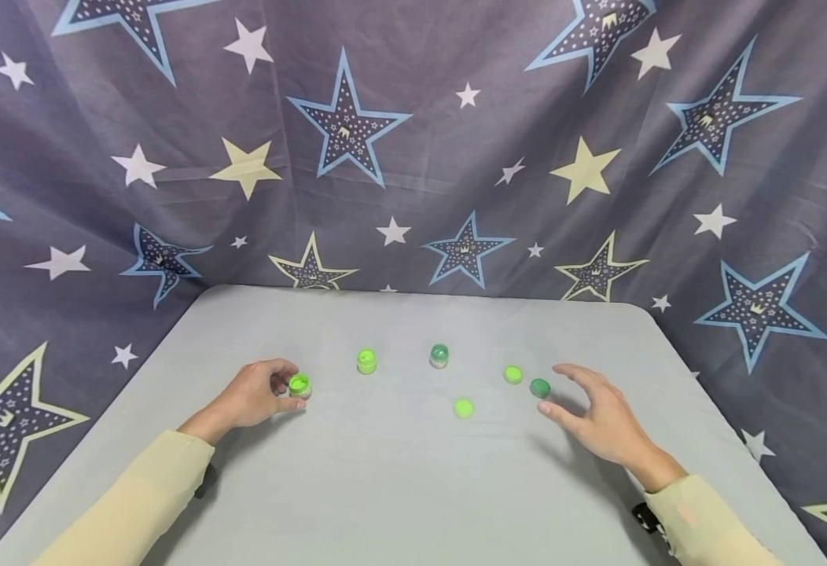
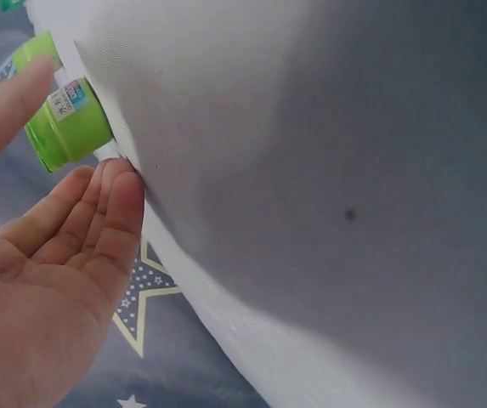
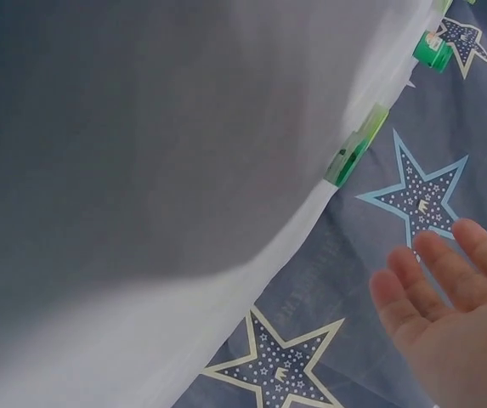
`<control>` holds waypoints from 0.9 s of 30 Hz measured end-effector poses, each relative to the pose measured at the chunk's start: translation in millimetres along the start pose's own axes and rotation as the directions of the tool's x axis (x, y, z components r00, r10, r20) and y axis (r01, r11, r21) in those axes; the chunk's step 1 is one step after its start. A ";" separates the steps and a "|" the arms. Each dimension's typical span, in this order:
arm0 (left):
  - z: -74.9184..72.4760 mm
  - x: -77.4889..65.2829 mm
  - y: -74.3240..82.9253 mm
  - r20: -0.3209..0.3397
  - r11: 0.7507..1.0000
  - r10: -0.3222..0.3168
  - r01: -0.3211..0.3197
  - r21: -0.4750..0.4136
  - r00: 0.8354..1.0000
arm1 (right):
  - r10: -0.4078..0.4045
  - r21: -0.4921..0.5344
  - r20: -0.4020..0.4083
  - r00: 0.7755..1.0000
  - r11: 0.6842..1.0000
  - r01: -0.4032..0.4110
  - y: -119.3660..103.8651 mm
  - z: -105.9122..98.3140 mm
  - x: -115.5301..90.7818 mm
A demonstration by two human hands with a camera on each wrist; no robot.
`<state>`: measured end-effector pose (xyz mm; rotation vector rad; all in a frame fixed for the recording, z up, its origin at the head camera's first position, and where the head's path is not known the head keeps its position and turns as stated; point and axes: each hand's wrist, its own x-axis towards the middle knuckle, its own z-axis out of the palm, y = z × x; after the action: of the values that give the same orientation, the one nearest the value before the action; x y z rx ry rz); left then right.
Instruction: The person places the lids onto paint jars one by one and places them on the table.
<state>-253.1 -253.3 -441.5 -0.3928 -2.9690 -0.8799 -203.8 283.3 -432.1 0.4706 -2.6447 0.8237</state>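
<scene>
At the left of the table, my left hand (image 1: pixel 261 391) curves loosely around a small bright green paint jar (image 1: pixel 299 387) that stands uncapped. In the left wrist view, the thumb passes in front of the labelled green jar (image 2: pixel 80 127), and a gap shows between the jar and the fingers (image 2: pixel 124 204). My right hand (image 1: pixel 600 417) hovers beside a dark green lid (image 1: pixel 540 387), thumb and fingers spread, holding nothing. The right wrist view shows its fingers (image 3: pixel 455 276) relaxed, apart from the dark green lid (image 3: pixel 342 166).
Another bright green jar (image 1: pixel 366 362) and a dark green jar (image 1: pixel 439 357) stand open farther back. Two bright green lids lie on the table, one nearer the front (image 1: pixel 464 408), the other (image 1: pixel 512 374) by the dark lid. A star-patterned cloth (image 1: pixel 413 189) hangs behind the grey-white table (image 1: pixel 399 487).
</scene>
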 end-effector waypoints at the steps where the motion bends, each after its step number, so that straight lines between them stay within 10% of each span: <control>1: 0.3 0.4 -0.3 0.004 1.000 -0.001 0.001 -0.001 1.000 | 0.000 0.002 0.001 1.000 1.000 0.000 -1.0 0.3 0.3; 27: 3.9 6.2 0.1 0.008 0.996 -0.068 0.069 -0.049 0.998 | 0.000 0.021 0.041 0.999 1.000 -0.001 -15.7 10.7 6.1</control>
<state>-258.9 -249.7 -444.1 -0.2974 -2.9881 -0.9617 -205.2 263.4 -430.4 0.4975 -2.6756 0.8518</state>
